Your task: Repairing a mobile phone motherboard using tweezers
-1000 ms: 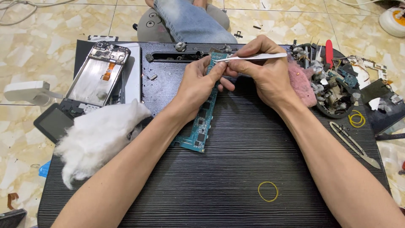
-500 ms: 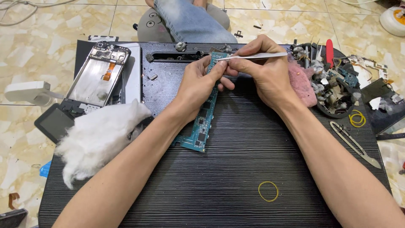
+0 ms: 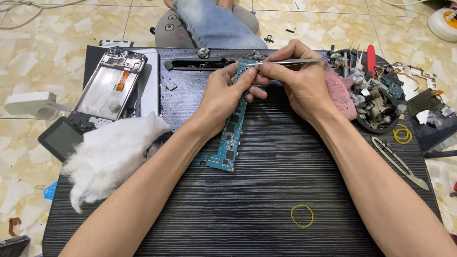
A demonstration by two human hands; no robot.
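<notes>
Long teal circuit board (image 3: 232,135) lies on the black ribbed tabletop (image 3: 266,190), roughly center, running from mid-table up toward the far edge; near end w/ a notched corner pointing to the left side, far end under the hands. Left hand (image 3: 223,95) grips the board's far end, thumb on top, fingers wrapped round the edge, wrist low on the table. Right hand (image 3: 297,81) pinches metal tweezers (image 3: 285,61), held nearly level, tips pointing left and meeting the board's far end just beside the left thumb. Both forearms come in from the near edge, converging.

Outward: slot cut in the table (image 3: 202,64) along the far edge, w/ bits of debris in it. White cotton wad (image 3: 112,152) at the left edge, partly overhanging. Opened phone frame (image 3: 112,83) w/ orange flex strip at the far left corner; dark small screen (image 3: 59,138) just off the left edge below it. Pink cloth (image 3: 340,95) beside the right wrist. Round tray of scrap parts (image 3: 376,102) at the far right corner, red-handled tool (image 3: 371,53) standing in it. Second pair of tweezers (image 3: 400,163) near the right edge. Yellow rubber band (image 3: 302,215) near the near edge; another (image 3: 402,134) by the tray. No readable labels or packages.
</notes>
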